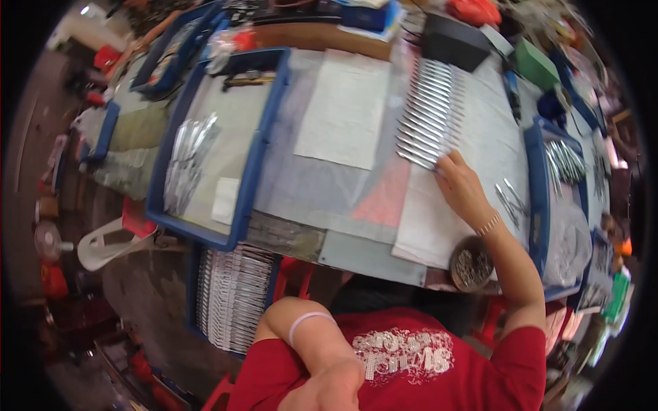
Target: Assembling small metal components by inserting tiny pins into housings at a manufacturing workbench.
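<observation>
Alongside, blue tray with metal pieces.

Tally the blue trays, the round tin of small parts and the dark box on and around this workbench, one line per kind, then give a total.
Blue trays with their insides in view, one at left, one at right, one below the bench: 3
Round tin of small parts: 1
Dark box: 1
Total: 5
</observation>
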Demonstrator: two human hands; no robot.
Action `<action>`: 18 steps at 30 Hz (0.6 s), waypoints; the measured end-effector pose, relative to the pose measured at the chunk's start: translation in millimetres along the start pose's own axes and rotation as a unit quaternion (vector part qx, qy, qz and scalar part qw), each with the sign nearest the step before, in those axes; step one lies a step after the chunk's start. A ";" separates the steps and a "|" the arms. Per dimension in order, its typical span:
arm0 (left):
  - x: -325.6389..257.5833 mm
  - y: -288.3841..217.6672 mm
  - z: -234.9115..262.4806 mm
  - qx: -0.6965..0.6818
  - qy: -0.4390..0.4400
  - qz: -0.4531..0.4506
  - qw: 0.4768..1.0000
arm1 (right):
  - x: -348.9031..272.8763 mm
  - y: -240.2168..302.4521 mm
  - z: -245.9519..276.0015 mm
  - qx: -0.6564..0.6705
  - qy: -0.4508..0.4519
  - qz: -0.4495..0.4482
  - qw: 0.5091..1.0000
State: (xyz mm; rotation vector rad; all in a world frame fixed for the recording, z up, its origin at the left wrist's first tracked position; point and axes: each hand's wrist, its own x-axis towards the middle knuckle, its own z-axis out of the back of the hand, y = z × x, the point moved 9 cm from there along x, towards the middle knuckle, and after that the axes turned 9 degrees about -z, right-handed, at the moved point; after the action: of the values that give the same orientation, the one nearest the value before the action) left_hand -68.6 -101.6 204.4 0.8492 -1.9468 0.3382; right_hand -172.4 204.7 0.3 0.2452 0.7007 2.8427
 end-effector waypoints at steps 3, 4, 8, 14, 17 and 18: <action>0.2 4.6 4.5 -0.006 0.118 0.085 0.989 | -17.9 26.9 19.2 0.056 0.015 0.006 0.998; -2.7 3.6 8.4 -0.010 0.177 0.103 0.979 | -26.1 35.8 23.4 0.069 0.036 -0.001 0.997; -4.6 12.1 54.4 0.195 0.339 0.110 0.914 | -46.5 76.5 34.9 0.082 0.101 0.021 0.991; 53.9 24.8 268.3 0.627 0.187 0.408 0.637 | -71.4 106.9 35.9 0.121 0.187 0.019 0.975; 68.2 29.7 354.6 0.701 0.279 0.425 0.500 | -80.4 117.1 23.6 0.107 0.222 0.021 0.969; 64.5 35.4 372.6 0.716 0.331 0.406 0.461 | -83.5 122.0 18.7 0.113 0.236 0.028 0.965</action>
State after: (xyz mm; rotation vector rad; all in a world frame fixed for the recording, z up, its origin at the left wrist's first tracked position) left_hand -358.9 -308.5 73.4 0.3738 -0.7129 2.6654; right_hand -106.9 87.5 65.1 -0.4035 1.1237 2.8926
